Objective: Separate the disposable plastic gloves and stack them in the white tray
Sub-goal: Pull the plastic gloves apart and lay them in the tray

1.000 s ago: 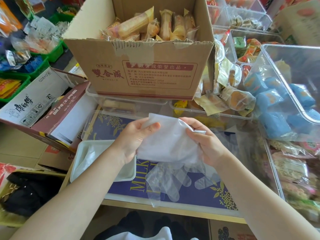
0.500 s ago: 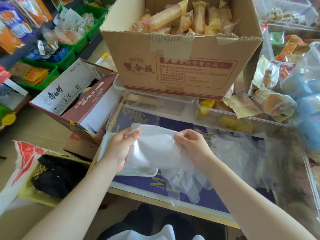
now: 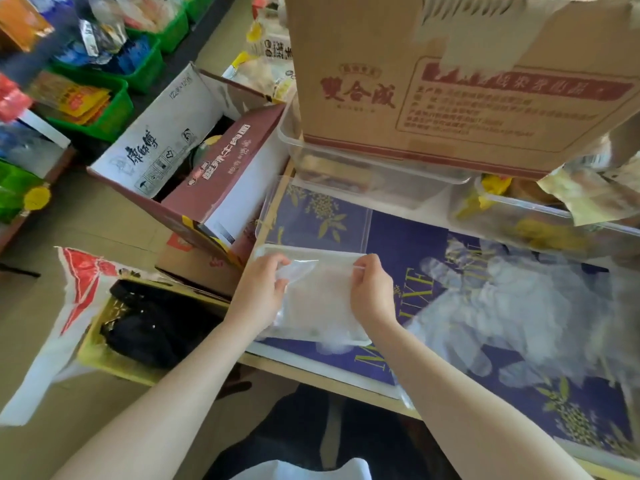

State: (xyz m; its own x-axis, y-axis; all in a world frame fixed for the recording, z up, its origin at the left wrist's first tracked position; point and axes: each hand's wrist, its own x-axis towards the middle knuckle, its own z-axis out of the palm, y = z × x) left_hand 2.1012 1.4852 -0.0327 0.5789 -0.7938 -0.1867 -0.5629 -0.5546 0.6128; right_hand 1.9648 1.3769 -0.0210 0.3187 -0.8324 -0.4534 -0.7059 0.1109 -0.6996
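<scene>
A clear plastic glove (image 3: 320, 299) lies spread over the white tray (image 3: 311, 251) at the table's left edge. My left hand (image 3: 263, 292) pinches the glove's upper left corner. My right hand (image 3: 372, 292) pinches its upper right corner. The glove's finger ends hang over the tray's near rim. To the right, a loose heap of more clear gloves (image 3: 512, 306) lies on the blue patterned table surface (image 3: 408, 237).
A big cardboard box (image 3: 450, 81) sits on clear plastic bins (image 3: 363, 174) just behind the tray. Open cartons (image 3: 194, 161) stand left of the table, with a black bag (image 3: 156, 320) on the floor. Green snack crates (image 3: 104, 98) line the far left.
Both hands carried the glove from mid-air over the table to the left and down onto the white tray. The camera view swung left and down with them.
</scene>
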